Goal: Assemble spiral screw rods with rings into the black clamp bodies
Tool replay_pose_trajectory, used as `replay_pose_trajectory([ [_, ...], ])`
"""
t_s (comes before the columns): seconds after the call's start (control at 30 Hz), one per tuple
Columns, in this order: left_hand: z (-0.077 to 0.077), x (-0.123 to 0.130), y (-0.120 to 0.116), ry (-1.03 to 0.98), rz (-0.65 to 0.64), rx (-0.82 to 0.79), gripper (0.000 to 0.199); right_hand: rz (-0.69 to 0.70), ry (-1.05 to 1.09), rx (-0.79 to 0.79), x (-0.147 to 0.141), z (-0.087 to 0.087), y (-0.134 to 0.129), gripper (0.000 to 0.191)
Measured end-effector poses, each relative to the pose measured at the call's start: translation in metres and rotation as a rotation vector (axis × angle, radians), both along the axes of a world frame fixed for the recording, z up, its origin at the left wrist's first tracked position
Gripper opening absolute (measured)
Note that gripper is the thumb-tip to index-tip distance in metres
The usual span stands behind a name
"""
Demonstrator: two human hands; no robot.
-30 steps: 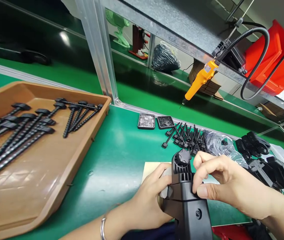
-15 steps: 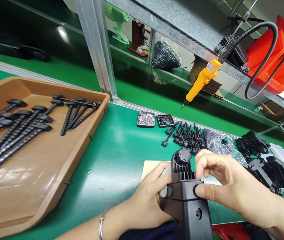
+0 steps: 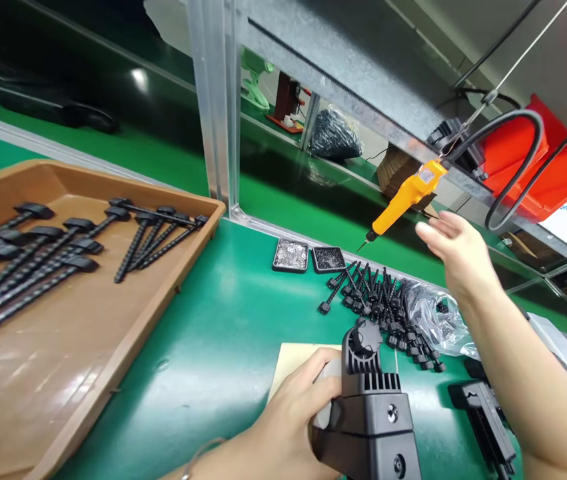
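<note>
My left hand (image 3: 290, 417) is wrapped round a black plastic housing (image 3: 370, 430) with a ribbed top, a round knob (image 3: 366, 337) and two screw holes on its near face. A rounded light-grey part (image 3: 326, 390) shows between the fingers and the housing. My right hand (image 3: 460, 257) is raised at the right, its fingers stretched out and apart from the housing. Just to its upper left hangs a yellow electric screwdriver (image 3: 403, 200), bit pointing down and left. The fingers do not appear to touch it, though their far side is hidden.
A brown tray (image 3: 163, 303) with several black ribbed rods stands at the left. Two small trays, one of shiny parts (image 3: 290, 255) and one of dark parts (image 3: 328, 259), sit by the metal rail. More rods (image 3: 378, 300), a plastic bag (image 3: 436, 320) and black parts (image 3: 483, 427) lie rightward.
My right hand has left the housing and moved up and right towards the hanging screwdriver, its fingers opening out. My left hand still holds the housing. The view has shifted slightly.
</note>
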State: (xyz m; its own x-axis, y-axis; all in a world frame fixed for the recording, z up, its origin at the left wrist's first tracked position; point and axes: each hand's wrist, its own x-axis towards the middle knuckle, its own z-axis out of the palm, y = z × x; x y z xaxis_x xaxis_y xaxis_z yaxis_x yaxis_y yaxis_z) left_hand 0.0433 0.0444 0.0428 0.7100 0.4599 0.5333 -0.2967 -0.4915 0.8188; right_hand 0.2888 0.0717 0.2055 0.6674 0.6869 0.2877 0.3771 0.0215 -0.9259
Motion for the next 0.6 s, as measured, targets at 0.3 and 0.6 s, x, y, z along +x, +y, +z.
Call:
replay_pose_trajectory([
  [0.3,-0.027,0.007,0.003,0.019,0.1,0.076,0.023,0.382,0.104,0.23,0.018,-0.027,0.118,0.022],
  [0.6,-0.007,0.003,-0.002,0.007,-0.036,-0.076,0.049,0.29,0.074,0.497,-0.062,0.006,-0.04,0.024],
])
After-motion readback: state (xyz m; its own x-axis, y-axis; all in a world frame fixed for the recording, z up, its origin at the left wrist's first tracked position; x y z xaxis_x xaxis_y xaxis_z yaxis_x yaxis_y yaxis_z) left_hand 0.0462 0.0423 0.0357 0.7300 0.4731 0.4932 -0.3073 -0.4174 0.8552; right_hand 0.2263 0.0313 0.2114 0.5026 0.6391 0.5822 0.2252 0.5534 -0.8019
